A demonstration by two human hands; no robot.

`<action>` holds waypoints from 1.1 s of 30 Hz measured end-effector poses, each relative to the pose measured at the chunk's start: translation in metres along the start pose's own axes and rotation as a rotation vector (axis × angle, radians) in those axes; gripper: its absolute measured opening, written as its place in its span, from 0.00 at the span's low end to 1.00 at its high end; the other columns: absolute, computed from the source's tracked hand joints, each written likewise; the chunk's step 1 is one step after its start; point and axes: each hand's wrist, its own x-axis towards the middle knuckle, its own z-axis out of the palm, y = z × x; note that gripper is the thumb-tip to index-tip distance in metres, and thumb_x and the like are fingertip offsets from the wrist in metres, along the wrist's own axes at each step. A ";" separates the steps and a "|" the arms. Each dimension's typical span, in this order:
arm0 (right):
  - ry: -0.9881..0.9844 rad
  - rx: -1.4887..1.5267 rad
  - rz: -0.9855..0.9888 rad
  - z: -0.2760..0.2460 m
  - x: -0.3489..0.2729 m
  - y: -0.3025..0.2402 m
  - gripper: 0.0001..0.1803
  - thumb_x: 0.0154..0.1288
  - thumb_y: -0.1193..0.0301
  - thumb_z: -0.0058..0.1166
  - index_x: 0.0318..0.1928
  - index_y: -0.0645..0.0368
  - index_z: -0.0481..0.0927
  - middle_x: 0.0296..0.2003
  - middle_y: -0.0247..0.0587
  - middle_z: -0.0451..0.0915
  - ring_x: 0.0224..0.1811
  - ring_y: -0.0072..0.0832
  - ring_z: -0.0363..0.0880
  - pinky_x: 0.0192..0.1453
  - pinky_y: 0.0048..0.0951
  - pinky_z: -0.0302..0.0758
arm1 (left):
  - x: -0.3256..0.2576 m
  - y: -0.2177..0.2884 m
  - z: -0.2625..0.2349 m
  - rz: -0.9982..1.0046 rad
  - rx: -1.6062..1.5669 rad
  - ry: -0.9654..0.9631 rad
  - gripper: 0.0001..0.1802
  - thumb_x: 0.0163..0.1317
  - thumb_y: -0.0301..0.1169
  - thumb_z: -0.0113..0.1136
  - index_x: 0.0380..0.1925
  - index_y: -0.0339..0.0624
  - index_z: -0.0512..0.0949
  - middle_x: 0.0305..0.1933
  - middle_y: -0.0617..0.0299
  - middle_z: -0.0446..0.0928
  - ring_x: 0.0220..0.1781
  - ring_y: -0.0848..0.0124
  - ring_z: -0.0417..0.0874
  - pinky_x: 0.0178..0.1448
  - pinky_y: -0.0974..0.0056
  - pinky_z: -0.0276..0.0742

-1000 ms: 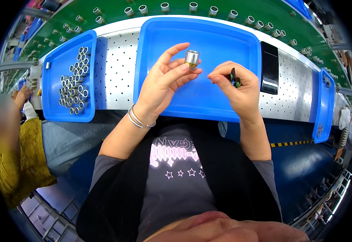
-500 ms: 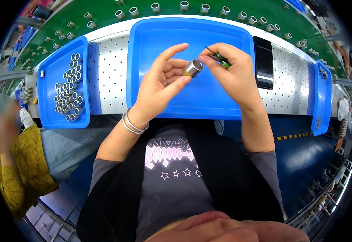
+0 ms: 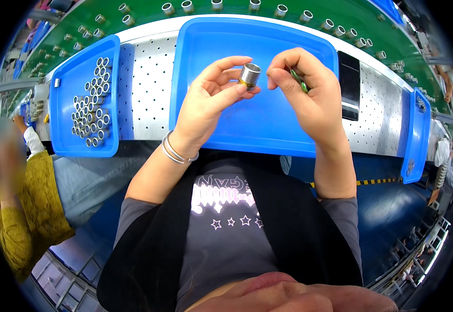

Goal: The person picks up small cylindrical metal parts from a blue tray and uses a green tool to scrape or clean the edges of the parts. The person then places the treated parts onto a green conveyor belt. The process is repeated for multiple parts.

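Note:
Over the large blue tray (image 3: 205,136), my left hand (image 3: 203,101) holds a short metal tube (image 3: 250,74) between thumb and fingers. Its open end faces up, and a yellowish band runs round the lower part. To its right, a little apart from the tube, is my right hand (image 3: 305,88), thumb and index finger pinched together. A small green-handled tool (image 3: 298,81) sits in that hand. Its tip and most of its length are hidden by the fingers.
Another blue tray (image 3: 59,119) at left holds many similar tubes; a narrower blue tray (image 3: 416,136) stands far right. Beside the big tray lies a black flat object (image 3: 349,86). Beyond runs a green conveyor (image 3: 148,20) carrying tubes. A co-worker in a yellow top (image 3: 42,200) sits at left.
The tube has turned more upright in my left hand. My right hand has drawn slightly away from it, and the tool's dark tip has gone out of sight. Tubes on the conveyor have shifted.

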 end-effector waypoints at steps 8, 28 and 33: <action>0.113 0.426 0.183 0.006 0.015 0.019 0.07 0.66 0.70 0.50 0.36 0.62 0.75 0.33 0.45 0.82 0.22 0.13 0.68 0.26 0.15 0.66 | -0.004 -0.009 -0.001 0.052 0.034 -0.044 0.26 0.59 0.22 0.58 0.58 0.36 0.66 0.46 0.54 0.76 0.47 0.65 0.80 0.55 0.66 0.75; 0.079 0.425 -0.298 0.000 0.008 -0.018 0.12 0.68 0.68 0.46 0.46 0.65 0.70 0.36 0.48 0.78 0.21 0.14 0.64 0.26 0.14 0.60 | -0.004 -0.008 -0.006 0.096 0.060 0.015 0.24 0.59 0.22 0.56 0.57 0.38 0.69 0.46 0.54 0.76 0.48 0.67 0.80 0.55 0.65 0.75; 0.119 0.339 -0.246 -0.002 0.012 -0.005 0.19 0.70 0.65 0.44 0.53 0.67 0.69 0.39 0.47 0.76 0.19 0.11 0.58 0.22 0.11 0.55 | -0.004 0.000 -0.005 0.037 -0.015 0.058 0.25 0.61 0.26 0.55 0.59 0.37 0.66 0.49 0.51 0.75 0.49 0.66 0.79 0.56 0.66 0.74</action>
